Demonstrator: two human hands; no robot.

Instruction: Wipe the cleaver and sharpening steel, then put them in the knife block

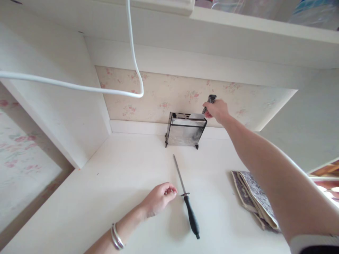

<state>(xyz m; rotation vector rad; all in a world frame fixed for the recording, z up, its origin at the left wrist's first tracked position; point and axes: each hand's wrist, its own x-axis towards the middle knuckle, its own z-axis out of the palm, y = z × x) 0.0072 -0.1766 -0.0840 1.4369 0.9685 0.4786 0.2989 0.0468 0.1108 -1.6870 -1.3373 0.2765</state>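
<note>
My right hand (pixel 217 111) reaches to the back of the white counter and grips a dark knife handle (pixel 211 99) that sticks up at the right end of a shiny metal knife holder (pixel 185 131); the blade is hidden. My left hand (pixel 160 198) rests on the counter with its fingers loosely curled, holding nothing. Just right of it lies a sharpening steel (pixel 185 192) with a black handle (pixel 192 218), tip pointing toward the holder.
A folded patterned cloth (pixel 254 197) lies on the counter (pixel 119 176) under my right forearm. A white cable (pixel 79 86) loops down from the shelf above. Floral wallpaper (pixel 164 95) backs the niche; a side wall stands at left.
</note>
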